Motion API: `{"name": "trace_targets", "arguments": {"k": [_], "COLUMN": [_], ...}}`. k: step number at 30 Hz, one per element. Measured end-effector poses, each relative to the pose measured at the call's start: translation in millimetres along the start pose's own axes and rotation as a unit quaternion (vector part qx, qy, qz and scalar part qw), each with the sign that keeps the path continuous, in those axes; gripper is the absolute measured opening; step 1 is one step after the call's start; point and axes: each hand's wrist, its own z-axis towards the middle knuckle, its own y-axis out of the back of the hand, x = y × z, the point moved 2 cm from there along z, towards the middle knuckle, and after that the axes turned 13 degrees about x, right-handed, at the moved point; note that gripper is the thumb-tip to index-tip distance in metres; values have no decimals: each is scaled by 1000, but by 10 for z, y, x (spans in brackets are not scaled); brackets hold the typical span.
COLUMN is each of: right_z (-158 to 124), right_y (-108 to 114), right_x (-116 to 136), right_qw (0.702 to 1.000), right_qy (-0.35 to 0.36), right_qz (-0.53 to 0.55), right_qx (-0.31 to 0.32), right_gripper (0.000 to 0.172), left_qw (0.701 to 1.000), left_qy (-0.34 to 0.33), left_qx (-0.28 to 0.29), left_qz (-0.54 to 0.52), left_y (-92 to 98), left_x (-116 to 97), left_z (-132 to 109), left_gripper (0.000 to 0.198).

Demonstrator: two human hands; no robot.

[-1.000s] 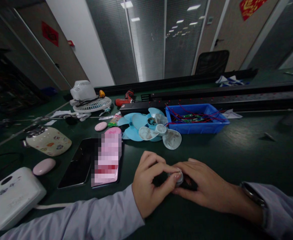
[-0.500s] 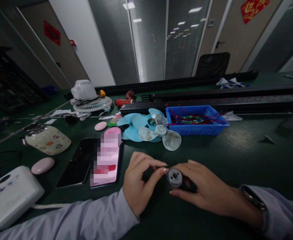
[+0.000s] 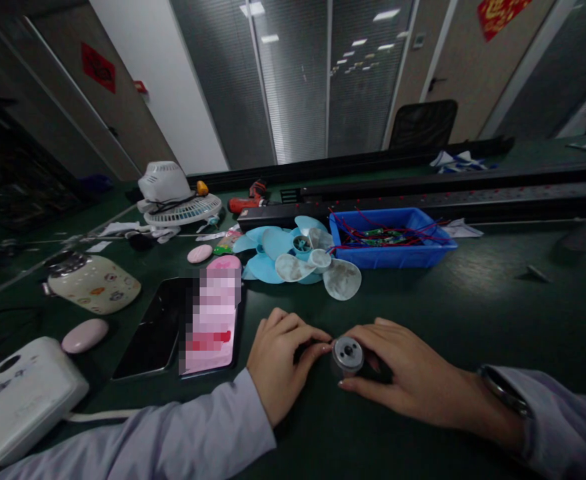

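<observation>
A small cylindrical metal motor (image 3: 348,355) stands on the green table, its round end face with several dark holes turned up. My right hand (image 3: 403,373) is closed around it, thumb on the near side and fingers on the far side. At the motor's left edge, my left hand (image 3: 283,363) holds thumb and forefinger together in a pinch, the tips close to the motor's rim. Whatever lies between those tips is too small to make out. Beyond both hands lie light blue and clear fan blades (image 3: 300,250).
A blue bin (image 3: 395,257) with wired circuit boards stands behind the hands. To the left are a pink-screened phone (image 3: 213,320), a black phone (image 3: 153,333), a cream flask (image 3: 95,283) and a white box (image 3: 27,397). Farther back are a white fan (image 3: 165,183) and a red power drill (image 3: 247,202).
My left fingertips have dropped slightly at the motor's left side; a thin dark bit seen at them before no longer shows clearly. My right hand keeps its grip. The view has shifted a little.
</observation>
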Motion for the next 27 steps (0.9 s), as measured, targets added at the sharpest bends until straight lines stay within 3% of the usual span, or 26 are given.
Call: {"name": "trace_targets", "arguments": {"k": [2, 4, 6, 8, 11, 16, 27], "right_z": [-8, -14, -16, -11, 0, 2, -9], "right_y": [0, -2, -6, -15, -30, -36, -13], "right_x": [1, 3, 0, -8, -23, -38, -12], "right_qw": [1000, 1000, 1000, 1000, 999, 1000, 997], "right_qy": [2, 6, 9, 10, 18, 22, 31], "right_qz": [0, 2, 1, -6, -12, -9, -47], "right_qx": [-5, -9, -16, -22, -26, -17, -54], "right_gripper": [29, 28, 28, 28, 28, 28, 35], "left_qw": [999, 994, 980, 967, 963, 967, 969], "left_qy": [0, -12, -51, -108, -162, -167, -175], "left_qx": [-23, -92, -173, -208, -173, -116, -132], "left_qz": [-28, -63, -85, -96, -126, -155, -110], "left_y": [18, 57, 93, 98, 58, 11, 5], "left_x": [6, -15, -73, -152, -240, -237, -232], "left_z": [5, 7, 4, 6, 23, 40, 28], "left_gripper": [9, 8, 8, 8, 9, 9, 10]}}
